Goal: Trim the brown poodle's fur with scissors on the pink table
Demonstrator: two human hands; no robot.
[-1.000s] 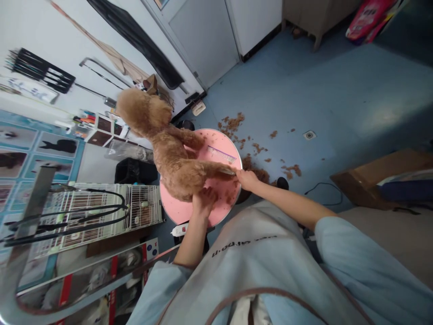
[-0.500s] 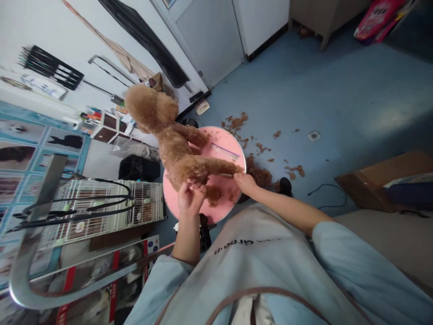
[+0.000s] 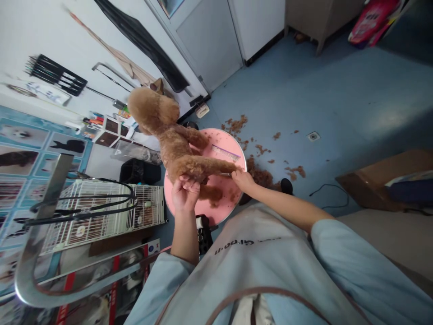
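Observation:
A small brown curly dog (image 3: 176, 144) stands on a round pink table (image 3: 219, 198). My left hand (image 3: 184, 192) is closed around the dog's rear, lifting it. My right hand (image 3: 241, 178) is closed on a thin metal tool, probably scissors (image 3: 226, 174), held at the dog's hind leg. A purple comb (image 3: 225, 153) lies on the table's far side. Clumps of cut brown fur lie on the pink top near my hands.
Cut fur (image 3: 260, 164) is scattered over the blue floor right of the table. A white wire cage (image 3: 101, 214) and a metal arm (image 3: 43, 253) stand to the left. A cardboard box (image 3: 382, 178) and a black cable (image 3: 326, 192) lie at right.
My left hand has moved left and up along the dog's rear and now grips it from below. The dog's hindquarters are raised. My right hand has stayed at the hind leg.

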